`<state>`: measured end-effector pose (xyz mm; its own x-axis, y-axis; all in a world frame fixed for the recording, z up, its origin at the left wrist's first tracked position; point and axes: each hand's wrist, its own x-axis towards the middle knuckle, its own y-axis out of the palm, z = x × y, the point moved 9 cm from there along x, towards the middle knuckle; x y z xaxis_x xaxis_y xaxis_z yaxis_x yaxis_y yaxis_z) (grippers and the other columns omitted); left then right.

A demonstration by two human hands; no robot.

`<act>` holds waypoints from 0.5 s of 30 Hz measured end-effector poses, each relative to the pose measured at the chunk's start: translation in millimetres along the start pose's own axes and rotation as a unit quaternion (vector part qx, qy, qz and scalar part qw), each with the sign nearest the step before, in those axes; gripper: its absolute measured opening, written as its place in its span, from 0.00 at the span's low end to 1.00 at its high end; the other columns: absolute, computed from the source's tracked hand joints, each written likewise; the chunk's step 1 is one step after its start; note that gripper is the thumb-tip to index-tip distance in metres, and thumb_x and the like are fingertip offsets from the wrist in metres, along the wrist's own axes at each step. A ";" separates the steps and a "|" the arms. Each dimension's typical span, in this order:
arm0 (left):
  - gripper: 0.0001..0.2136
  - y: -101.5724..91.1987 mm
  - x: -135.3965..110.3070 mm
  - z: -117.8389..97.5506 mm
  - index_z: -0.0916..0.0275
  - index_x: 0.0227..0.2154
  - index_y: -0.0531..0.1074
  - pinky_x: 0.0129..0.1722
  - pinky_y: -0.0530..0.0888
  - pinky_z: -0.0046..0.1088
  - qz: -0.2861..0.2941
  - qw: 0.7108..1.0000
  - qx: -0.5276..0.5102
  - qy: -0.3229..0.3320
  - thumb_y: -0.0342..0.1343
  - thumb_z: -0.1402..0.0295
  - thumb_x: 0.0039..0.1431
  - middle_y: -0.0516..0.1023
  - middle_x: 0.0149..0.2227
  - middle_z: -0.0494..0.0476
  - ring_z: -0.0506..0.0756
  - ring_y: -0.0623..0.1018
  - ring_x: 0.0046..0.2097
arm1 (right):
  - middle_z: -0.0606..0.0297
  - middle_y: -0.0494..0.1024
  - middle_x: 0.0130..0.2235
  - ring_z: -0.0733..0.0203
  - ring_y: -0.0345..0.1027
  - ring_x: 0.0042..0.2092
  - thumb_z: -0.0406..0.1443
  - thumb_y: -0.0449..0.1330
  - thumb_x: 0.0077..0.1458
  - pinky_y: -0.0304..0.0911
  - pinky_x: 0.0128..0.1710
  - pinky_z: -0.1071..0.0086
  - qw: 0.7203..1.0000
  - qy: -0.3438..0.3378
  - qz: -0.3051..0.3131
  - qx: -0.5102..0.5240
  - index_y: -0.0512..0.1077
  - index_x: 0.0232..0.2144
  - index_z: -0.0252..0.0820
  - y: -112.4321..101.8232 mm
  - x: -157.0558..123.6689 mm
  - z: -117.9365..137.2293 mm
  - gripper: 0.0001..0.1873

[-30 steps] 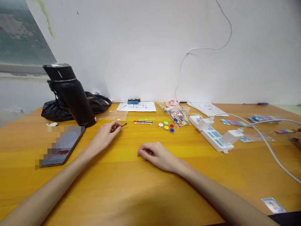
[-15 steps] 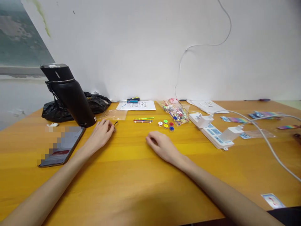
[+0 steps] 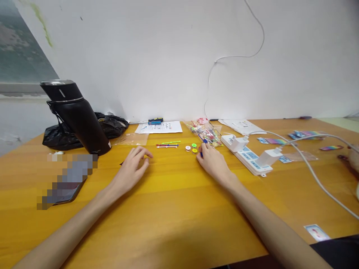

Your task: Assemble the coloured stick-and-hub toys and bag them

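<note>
A: Where are the hands?

B: The right hand (image 3: pixel 213 162) has its fingers drawn narrow at the coloured discs (image 3: pixel 194 148), mid-bench just in front of the clear bag of parts (image 3: pixel 206 133). Whether they already grip one I cannot tell. The left hand (image 3: pixel 134 167) lies loosely spread, holding nothing — a small black piece (image 3: pixel 121 163) sits just beside it.

A: How should the discs be handled?

B: I'd judge a light fingertip pinch, one disc at a time, wrist low so the neighbouring discs aren't scattered.

A: And around them?

B: A glossy orange wooden bench (image 3: pixel 174 209) against a white wall (image 3: pixel 157 56) — a black flask (image 3: pixel 80 117) and a phone (image 3: pixel 67 183) to the left, a power strip (image 3: pixel 246 157) with plugged-in cables to the right.
</note>
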<state>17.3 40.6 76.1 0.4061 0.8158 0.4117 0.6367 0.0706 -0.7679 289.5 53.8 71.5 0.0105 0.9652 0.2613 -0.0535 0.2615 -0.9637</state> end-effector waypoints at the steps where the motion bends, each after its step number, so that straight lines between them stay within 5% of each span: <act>1: 0.08 4.2 -1.6 -2.6 0.58 0.43 0.69 0.53 0.67 0.38 0.011 1.000 -0.012 0.003 0.45 0.68 0.69 0.71 0.47 0.57 0.58 0.71 0.48 | 0.50 0.77 0.45 0.50 0.73 0.43 0.33 0.52 0.65 0.57 0.35 0.65 1.000 0.005 0.011 0.004 0.69 0.42 0.37 -0.7 -1.6 2.2 0.07; 7: 0.08 25.2 -11.8 -24.3 0.57 0.48 0.69 0.50 0.69 0.35 0.087 0.992 -0.088 0.009 0.49 0.67 0.68 0.71 0.50 0.57 0.57 0.72 0.49 | 0.59 0.79 0.35 0.56 0.72 0.33 0.34 0.56 0.61 0.53 0.30 0.68 0.993 -0.035 0.056 0.098 0.68 0.38 0.41 -3.1 -17.9 35.4 0.03; 11: 0.15 40.8 -19.6 -44.0 0.55 0.52 0.68 0.51 0.68 0.33 0.147 0.979 -0.140 0.022 0.58 0.62 0.64 0.72 0.53 0.56 0.58 0.71 0.51 | 0.66 0.77 0.32 0.63 0.69 0.30 0.36 0.56 0.64 0.56 0.30 0.72 0.928 -0.137 0.094 0.333 0.66 0.36 0.43 4.3 -34.4 77.2 0.04; 15: 0.12 51.4 -22.1 -43.5 0.58 0.46 0.69 0.45 0.68 0.31 0.156 0.972 -0.179 -0.005 0.55 0.58 0.67 0.74 0.43 0.55 0.55 0.72 0.43 | 0.68 0.75 0.31 0.65 0.66 0.30 0.38 0.55 0.66 0.57 0.31 0.72 0.889 -0.185 0.093 0.408 0.66 0.34 0.43 8.7 -46.8 100.8 0.08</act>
<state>69.6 1.2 48.9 0.6105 0.7711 0.1809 0.6715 -0.3827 -0.6345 187.9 10.5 56.4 -0.3962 0.8844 0.2466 -0.7285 -0.1393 -0.6708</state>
